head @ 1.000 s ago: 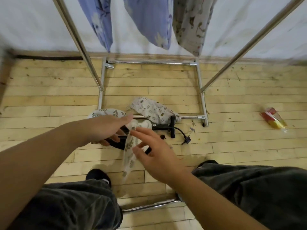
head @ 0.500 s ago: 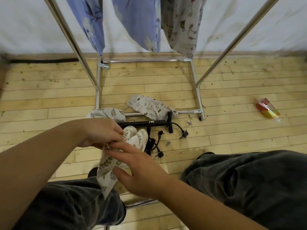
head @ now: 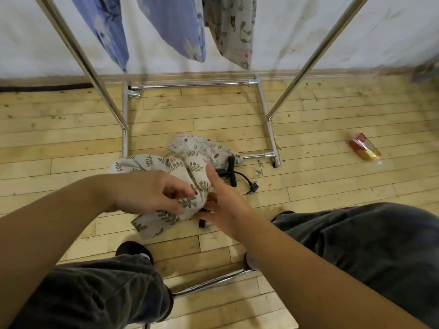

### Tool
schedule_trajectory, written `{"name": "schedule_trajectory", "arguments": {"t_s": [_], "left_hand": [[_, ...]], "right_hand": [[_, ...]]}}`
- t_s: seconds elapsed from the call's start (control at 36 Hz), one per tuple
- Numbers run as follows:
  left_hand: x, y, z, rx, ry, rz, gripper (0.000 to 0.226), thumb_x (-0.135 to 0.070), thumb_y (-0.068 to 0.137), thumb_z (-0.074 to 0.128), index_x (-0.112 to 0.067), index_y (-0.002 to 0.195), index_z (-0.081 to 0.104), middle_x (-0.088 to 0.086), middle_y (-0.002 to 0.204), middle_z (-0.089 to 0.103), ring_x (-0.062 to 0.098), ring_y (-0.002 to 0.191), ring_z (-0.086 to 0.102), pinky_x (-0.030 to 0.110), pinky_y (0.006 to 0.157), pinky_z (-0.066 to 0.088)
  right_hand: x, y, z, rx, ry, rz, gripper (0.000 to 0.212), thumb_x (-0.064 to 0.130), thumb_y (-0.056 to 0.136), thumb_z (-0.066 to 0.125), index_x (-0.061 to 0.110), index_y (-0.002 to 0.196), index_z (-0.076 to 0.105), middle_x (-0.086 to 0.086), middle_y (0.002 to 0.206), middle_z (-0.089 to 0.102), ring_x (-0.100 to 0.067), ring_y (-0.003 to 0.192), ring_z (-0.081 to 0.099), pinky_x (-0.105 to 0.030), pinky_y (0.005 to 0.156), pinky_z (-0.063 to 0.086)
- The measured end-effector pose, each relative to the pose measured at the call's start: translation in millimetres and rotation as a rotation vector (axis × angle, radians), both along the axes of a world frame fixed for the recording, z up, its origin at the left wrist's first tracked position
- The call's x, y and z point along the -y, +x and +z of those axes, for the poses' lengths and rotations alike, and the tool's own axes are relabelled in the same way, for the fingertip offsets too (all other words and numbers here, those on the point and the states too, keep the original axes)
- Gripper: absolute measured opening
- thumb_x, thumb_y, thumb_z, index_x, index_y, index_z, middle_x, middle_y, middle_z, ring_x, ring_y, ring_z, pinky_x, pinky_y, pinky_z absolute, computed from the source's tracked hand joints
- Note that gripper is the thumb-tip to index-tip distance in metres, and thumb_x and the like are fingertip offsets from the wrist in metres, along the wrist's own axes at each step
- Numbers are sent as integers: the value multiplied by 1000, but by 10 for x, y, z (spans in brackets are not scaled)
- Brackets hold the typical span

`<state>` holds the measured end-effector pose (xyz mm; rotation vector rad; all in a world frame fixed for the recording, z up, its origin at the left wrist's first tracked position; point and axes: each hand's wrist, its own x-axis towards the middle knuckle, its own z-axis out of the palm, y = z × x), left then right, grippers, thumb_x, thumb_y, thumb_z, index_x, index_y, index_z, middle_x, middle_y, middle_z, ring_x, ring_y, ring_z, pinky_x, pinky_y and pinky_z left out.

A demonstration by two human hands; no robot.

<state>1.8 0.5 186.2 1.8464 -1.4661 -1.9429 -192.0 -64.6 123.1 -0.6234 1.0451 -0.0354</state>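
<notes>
A pale cloth with a leaf print (head: 164, 217) hangs bunched between my hands above the wooden floor. My left hand (head: 152, 193) grips its middle with curled fingers. My right hand (head: 225, 205) lies against the cloth's right side, thumb up along the fabric and fingers under it. A second pale cloth with a small animal print (head: 202, 148) lies on the floor just behind, partly over the rack's front bar. Another fold of leaf-print cloth (head: 133, 162) lies on the floor behind my left hand.
A chrome clothes rack (head: 269, 129) stands ahead, with blue floral cloths (head: 180, 27) and a grey printed cloth (head: 232, 29) hanging from it. A black floor pump with hose (head: 234, 173) lies by the cloths. A red and yellow wrapper (head: 363, 149) lies at right. My knees fill the bottom.
The leaf-print cloth has been gathered up higher and bunched between both hands. My right hand moved from the cloth's front to its right side. The view shifted slightly.
</notes>
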Motion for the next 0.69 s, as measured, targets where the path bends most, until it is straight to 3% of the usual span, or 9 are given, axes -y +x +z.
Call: {"name": "schedule_trajectory", "arguments": {"t_s": [0.08, 0.14, 0.19, 0.33, 0.42, 0.5, 0.53, 0.58, 0.69], "left_hand": [[-2, -95, 26, -33, 18, -103, 22, -29, 99, 68, -48, 109, 73, -26, 102, 71, -5, 94, 66, 18, 81, 54], [-4, -135, 19, -31, 32, -141, 23, -31, 97, 69, -51, 108, 73, -25, 103, 71, -1, 97, 67, 25, 88, 57], [-7, -168, 11, -17, 32, -197, 26, -35, 96, 70, -57, 109, 70, -25, 106, 71, 1, 102, 67, 34, 97, 56], [-19, -145, -39, -34, 85, -223, 20, -45, 101, 61, -48, 119, 69, -23, 115, 70, 2, 111, 64, 39, 105, 50], [-26, -38, -153, 69, 97, -61, 22, -52, 103, 52, -43, 110, 71, -24, 110, 70, -2, 107, 63, 32, 104, 49], [-5, 75, -255, 256, 110, 167, 28, -48, 104, 49, -33, 124, 62, -9, 114, 68, 9, 104, 66, 30, 89, 54], [6, 96, -269, 273, 124, 240, 28, -44, 104, 50, -33, 129, 57, -5, 115, 68, 14, 104, 68, 32, 84, 56], [40, 113, -275, 270, 126, 370, 29, -39, 104, 49, -37, 133, 47, 2, 120, 68, 22, 106, 70, 44, 88, 58], [109, 98, -259, 195, 79, 539, 28, -28, 108, 44, -41, 132, 51, -7, 122, 65, 10, 97, 72, 40, 90, 60]], "right_hand": [[55, 13, 24, -18, 50, -56, 54, 52, 97, 65, 7, 126, 69, -14, 118, 76, -34, 111, 72, -52, 101, 56], [62, 15, 27, -47, 39, -86, 36, 30, 99, 68, 5, 125, 68, -14, 113, 77, -32, 103, 74, -47, 91, 60], [58, -1, 10, -62, -2, -93, 26, 16, 101, 65, 5, 124, 67, -13, 111, 78, -32, 105, 74, -49, 95, 59], [41, -96, -4, -83, -136, -49, 21, 21, 105, 59, 14, 123, 67, -9, 109, 79, -29, 103, 76, -50, 93, 60], [39, -170, -15, -71, -162, -51, 19, 19, 106, 56, 21, 120, 69, -4, 110, 79, -24, 103, 76, -50, 96, 59], [20, -240, -75, -84, -169, -62, 25, 16, 106, 55, 25, 123, 71, -2, 113, 79, -23, 107, 75, -49, 99, 57], [12, -261, -94, -91, -167, -59, 27, 15, 106, 55, 25, 125, 71, -3, 114, 78, -24, 108, 74, -49, 101, 57], [1, -296, -129, -108, -175, -46, 30, 12, 105, 55, 24, 127, 72, -4, 115, 78, -24, 109, 74, -49, 102, 56], [-13, -353, -153, -88, -160, -50, 28, 9, 99, 61, 17, 121, 75, -10, 117, 77, -29, 111, 73, -52, 104, 54]]}}
